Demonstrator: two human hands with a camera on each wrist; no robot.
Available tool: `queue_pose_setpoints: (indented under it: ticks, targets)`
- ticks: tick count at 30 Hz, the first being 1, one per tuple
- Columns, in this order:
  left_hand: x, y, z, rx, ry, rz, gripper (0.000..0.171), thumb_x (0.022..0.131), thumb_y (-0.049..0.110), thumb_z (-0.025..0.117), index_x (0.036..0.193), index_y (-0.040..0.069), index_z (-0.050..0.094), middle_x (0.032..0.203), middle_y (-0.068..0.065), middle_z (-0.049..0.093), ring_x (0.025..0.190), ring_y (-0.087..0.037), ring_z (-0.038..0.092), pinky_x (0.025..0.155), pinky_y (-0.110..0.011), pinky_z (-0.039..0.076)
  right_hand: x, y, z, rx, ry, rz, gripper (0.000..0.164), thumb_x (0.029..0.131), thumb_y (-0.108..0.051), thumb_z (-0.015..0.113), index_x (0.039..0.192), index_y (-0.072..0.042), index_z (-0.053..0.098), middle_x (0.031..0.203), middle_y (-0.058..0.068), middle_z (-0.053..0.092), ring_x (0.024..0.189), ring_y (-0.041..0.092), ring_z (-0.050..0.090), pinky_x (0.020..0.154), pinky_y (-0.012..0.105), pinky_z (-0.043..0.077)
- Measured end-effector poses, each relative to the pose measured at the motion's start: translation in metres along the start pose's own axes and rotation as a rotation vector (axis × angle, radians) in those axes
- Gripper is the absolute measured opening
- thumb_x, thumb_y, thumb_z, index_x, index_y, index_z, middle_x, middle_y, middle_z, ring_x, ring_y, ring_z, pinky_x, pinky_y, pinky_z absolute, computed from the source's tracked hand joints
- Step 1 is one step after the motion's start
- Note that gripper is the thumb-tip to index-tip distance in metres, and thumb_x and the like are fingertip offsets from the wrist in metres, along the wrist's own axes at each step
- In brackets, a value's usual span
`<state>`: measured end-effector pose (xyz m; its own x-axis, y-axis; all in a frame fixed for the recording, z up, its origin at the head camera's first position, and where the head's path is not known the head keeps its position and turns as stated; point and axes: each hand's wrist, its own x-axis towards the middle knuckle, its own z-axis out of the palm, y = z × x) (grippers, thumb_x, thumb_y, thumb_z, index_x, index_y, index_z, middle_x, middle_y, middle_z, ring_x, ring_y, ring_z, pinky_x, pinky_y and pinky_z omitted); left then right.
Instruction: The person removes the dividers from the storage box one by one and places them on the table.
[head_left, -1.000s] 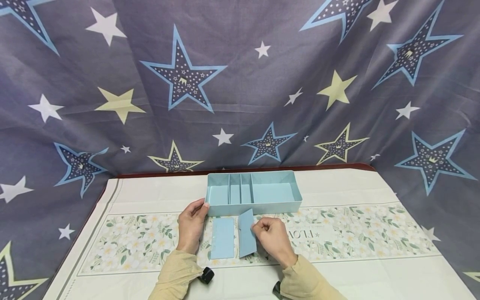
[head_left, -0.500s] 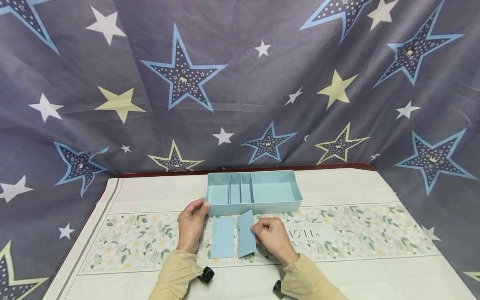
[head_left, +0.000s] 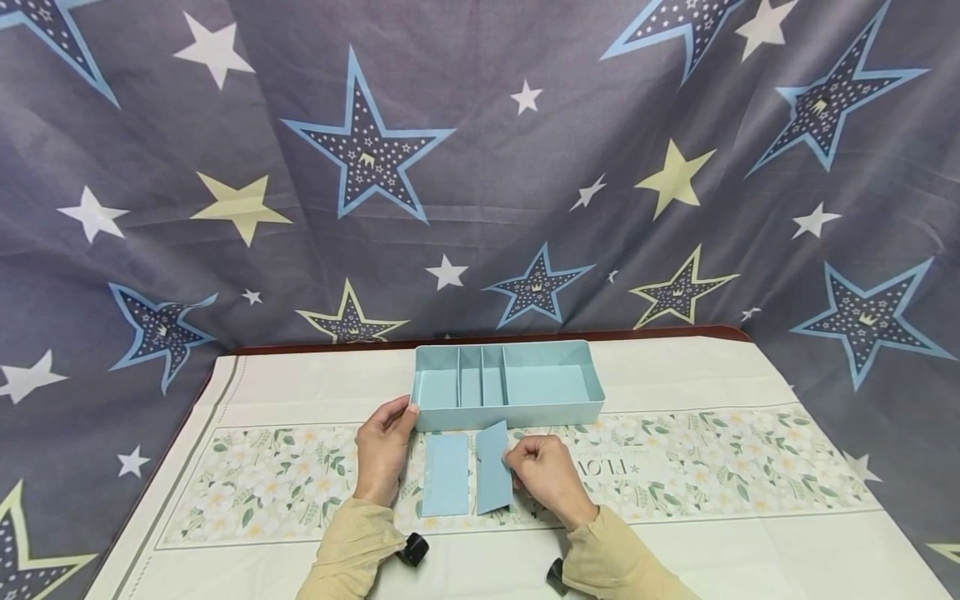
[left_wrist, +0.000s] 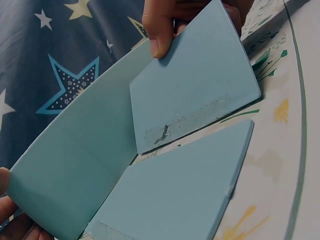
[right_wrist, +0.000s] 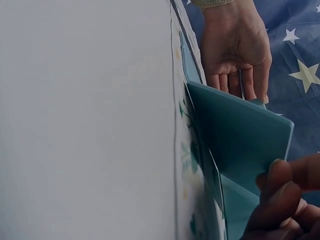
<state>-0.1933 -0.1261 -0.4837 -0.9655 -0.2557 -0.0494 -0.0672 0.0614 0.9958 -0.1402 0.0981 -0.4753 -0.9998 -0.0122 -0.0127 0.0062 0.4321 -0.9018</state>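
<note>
A light blue organizer box (head_left: 525, 417) with upright partitions stands behind both hands. At its left front corner my left hand (head_left: 384, 450) grips the wall, thumb in front. My right hand (head_left: 551, 475) pinches the edge of a blue divider panel (head_left: 493, 467), which stands tilted on the tablecloth in front of the box. In the left wrist view, this divider panel (left_wrist: 195, 80) has a rough strip with a dark mark along its lower edge. Another blue divider panel (head_left: 446, 475) lies flat beside it, to the left.
A white tablecloth (head_left: 675, 567) with a floral band covers the table. A star-patterned curtain (head_left: 465, 167) hangs behind the table's dark red back edge (head_left: 660, 333). Black wrist devices (head_left: 412, 550) show at both sleeves.
</note>
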Motion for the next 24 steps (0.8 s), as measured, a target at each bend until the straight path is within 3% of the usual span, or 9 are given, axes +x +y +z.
queue_pose_setpoints:
  ticks: [8, 24]
  targets:
    - [-0.0002, -0.0003, 0.0010, -0.009, 0.009, 0.018, 0.028, 0.085, 0.023, 0.062, 0.109, 0.010, 0.060, 0.110, -0.009, 0.060, 0.096, -0.011, 0.055, 0.088, -0.033, 0.047, 0.0005, 0.0012, -0.0006, -0.043, -0.004, 0.024, 0.031, 0.083, -0.020, 0.058, 0.053, -0.014, 0.057, 0.046, 0.000, 0.053, 0.045, 0.019, 0.049, 0.037, 0.027, 0.037]
    - [-0.0011, 0.0011, 0.0004, 0.012, 0.013, 0.003, 0.026, 0.085, 0.024, 0.062, 0.109, 0.014, 0.060, 0.108, -0.006, 0.061, 0.095, -0.008, 0.055, 0.087, -0.030, 0.047, 0.0012, 0.0041, -0.0082, -0.141, -0.057, 0.020, 0.032, 0.084, -0.019, 0.056, 0.052, -0.014, 0.056, 0.044, 0.000, 0.054, 0.036, 0.018, 0.045, 0.035, 0.030, 0.042]
